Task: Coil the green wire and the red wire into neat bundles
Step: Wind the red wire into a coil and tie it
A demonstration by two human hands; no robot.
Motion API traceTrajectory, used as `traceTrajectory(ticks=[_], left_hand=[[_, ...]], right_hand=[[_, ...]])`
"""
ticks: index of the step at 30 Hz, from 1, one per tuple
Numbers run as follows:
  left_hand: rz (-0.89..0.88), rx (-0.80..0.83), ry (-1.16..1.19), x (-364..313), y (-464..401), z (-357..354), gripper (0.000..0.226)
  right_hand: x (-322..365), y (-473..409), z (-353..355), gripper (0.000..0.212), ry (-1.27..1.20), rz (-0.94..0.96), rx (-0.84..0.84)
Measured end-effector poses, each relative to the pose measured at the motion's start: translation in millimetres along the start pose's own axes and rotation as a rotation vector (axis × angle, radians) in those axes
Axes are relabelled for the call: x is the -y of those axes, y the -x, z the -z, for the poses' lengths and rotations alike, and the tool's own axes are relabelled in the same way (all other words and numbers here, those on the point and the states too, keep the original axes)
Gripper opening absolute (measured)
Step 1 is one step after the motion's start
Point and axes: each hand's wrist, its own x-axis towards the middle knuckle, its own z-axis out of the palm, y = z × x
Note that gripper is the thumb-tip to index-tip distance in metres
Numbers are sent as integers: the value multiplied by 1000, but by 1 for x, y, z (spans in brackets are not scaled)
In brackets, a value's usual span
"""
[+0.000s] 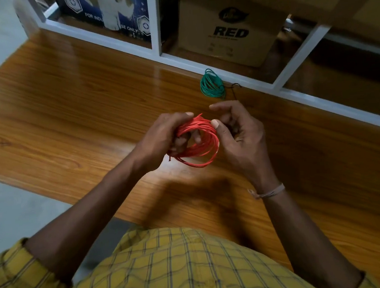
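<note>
Above the wooden table (64, 104), the red wire (204, 146) was gripped by the left hand (161, 142) and pinched by the right hand (239, 132); a slackened grip risked the loops springing apart.

The left hand (160, 139) covered the near-left arc of the red wire (204, 142) coil. Small print under "RED" on the cardboard box (227, 35) was too blurred to read. The counter (64, 104) ran off both side edges.
</note>
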Motion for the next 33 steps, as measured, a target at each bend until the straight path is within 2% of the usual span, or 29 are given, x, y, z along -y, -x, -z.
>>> traceTrajectory(ticks=[3, 7, 11, 14, 17, 21, 27, 30, 33], left_hand=[[19, -37, 42, 2, -5, 0, 49], [16, -33, 21, 1, -10, -1, 47], [1, -29, 6, 5, -14, -2, 42], [3, -53, -13, 11, -18, -5, 38], [30, -55, -28, 18, -21, -7, 38], [123, -63, 8, 27, -24, -6, 40], [202, -48, 41, 34, -29, -10, 42], [173, -87, 34, 34, -31, -16, 32], [84, -161, -52, 34, -34, -19, 22]], right_hand=[[1, -1, -3, 41, 38, 20, 69], [-5, -2, -2, 39, 68, 8, 151], [-11, 2, -4, 26, 198, -32, 119], [-12, 7, -4, 26, 25, -130, 94], [-10, 14, -5, 35, -124, -240, 101], [-20, 25, -20, 29, -69, -171, 89], [-41, 24, -36, 38, 71, -122, 68], [-47, 21, -39, 39, 136, -144, -5], [-50, 17, -42, 35, 78, -207, -57]])
